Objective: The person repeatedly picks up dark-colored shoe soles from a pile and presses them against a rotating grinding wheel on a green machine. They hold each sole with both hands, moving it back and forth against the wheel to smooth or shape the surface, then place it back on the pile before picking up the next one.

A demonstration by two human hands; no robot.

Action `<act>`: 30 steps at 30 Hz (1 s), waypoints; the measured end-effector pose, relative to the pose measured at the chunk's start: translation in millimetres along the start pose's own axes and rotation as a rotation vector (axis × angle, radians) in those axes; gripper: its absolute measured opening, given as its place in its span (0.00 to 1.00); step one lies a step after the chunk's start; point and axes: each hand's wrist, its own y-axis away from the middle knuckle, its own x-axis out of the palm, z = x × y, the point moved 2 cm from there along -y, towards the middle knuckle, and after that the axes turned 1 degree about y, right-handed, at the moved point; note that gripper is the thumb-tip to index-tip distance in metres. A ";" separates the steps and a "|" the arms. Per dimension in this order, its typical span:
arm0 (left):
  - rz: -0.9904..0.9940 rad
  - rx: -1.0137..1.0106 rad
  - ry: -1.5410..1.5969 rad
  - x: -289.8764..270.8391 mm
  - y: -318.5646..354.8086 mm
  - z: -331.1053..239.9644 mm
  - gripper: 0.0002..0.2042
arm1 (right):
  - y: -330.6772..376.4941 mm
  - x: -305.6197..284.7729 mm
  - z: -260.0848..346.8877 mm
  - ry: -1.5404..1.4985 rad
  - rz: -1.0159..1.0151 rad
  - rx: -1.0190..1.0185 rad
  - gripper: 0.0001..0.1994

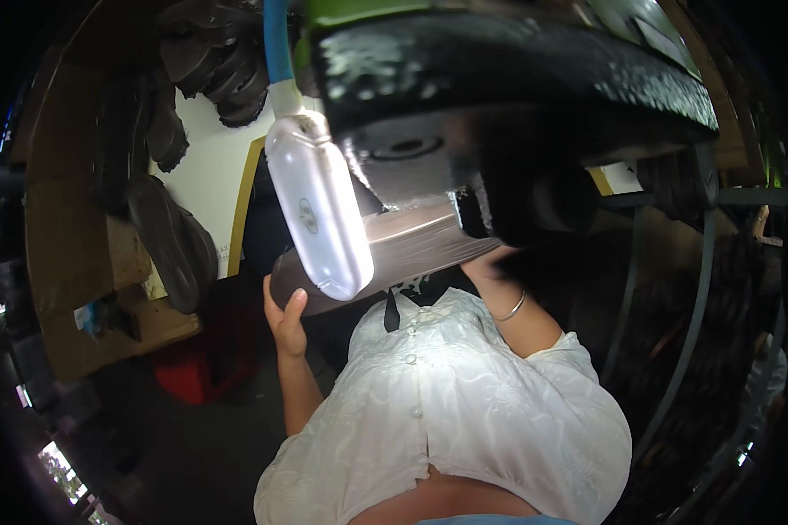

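A grey-brown shoe sole point(416, 252) lies crosswise in front of my body, beneath the dark machine head point(517, 87). Its left end is gripped by my left hand point(287, 322), thumb on the near side and fingers at the edge. My right hand point(490, 267), with a bracelet at the wrist, closes on the sole's right end; the machine hides part of its fingers. A lit white lamp point(320, 210) on a blue flexible neck hangs over the sole and covers part of it. The machine's lower part touches or nearly touches the sole; I cannot tell which.
To the left, several dark soles point(173, 243) lie on a pale surface and along a cardboard box point(52, 262). More soles point(219, 61) are piled at the far left. A red stool or crate point(197, 372) stands low on the left. Metal rack bars point(705, 280) rise on the right.
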 end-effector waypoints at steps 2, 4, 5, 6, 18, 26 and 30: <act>0.002 0.006 -0.009 -11.6 -5.3 2.5 0.19 | 7.5 6.5 -8.2 0.063 0.024 0.040 0.27; 0.003 0.012 0.011 -17.6 -10.6 6.8 0.18 | 9.3 16.4 -9.8 0.168 0.084 0.063 0.27; 0.005 0.014 0.021 -18.7 -13.3 9.1 0.17 | 7.2 21.2 -4.5 0.243 0.123 0.059 0.28; 0.043 -0.052 -0.046 -17.3 -15.3 12.6 0.19 | 5.1 26.4 1.2 0.319 0.162 0.050 0.28; 0.667 -0.345 -0.620 85.1 -17.7 113.4 0.20 | -32.3 24.9 57.7 0.844 0.335 -0.106 0.33; 0.351 -0.121 0.224 133.1 -9.2 60.1 0.23 | -23.8 -15.2 74.5 -0.018 -0.157 -0.234 0.17; 0.240 -0.058 -0.102 130.8 -9.7 49.9 0.18 | -15.2 -16.3 73.4 0.048 -0.123 -0.302 0.18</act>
